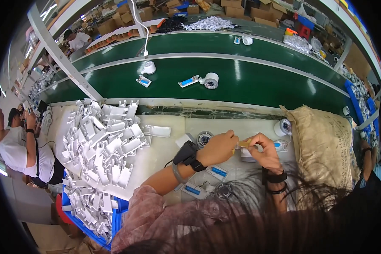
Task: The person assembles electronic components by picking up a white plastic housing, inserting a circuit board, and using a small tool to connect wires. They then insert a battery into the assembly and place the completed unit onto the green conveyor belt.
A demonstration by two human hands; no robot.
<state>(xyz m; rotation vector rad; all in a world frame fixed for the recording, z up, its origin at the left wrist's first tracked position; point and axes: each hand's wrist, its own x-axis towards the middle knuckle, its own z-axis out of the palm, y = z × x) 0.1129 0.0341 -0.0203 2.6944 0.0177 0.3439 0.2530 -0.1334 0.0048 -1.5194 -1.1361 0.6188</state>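
Bent over a pale workbench (pixel 156 155) beside a green conveyor (pixel 275 86), you hold your two hands close together above a white cylindrical housing (pixel 247 157). The thumb and index finger of your right hand (pixel 268 153) pinch a small yellowish piece (pixel 244 144), which sits in the gap between your hands. Your left hand (pixel 218 149) is curled, its fingertips at the near end of that piece; whether they pinch it or merely touch it, you cannot tell from this angle.

The piece looks thin and light, probably somewhat flexible, and likely to bend or slip if squeezed hard; its edges, near the ends, seem the best place for a fingertip hold. The housing below looks like light, stiff plastic, its curved wall probably smooth enough to roll, so a hold around its sides would suit it better than one on its end.

To your right lie a clear-and-blue part (pixel 280 145) and another round housing (pixel 282 127), just short of a bulging woven sack (pixel 324 148). Nearer you rest two blue-striped parts (pixel 193 190); to your left, white plastic brackets (pixel 101 137) heap high.
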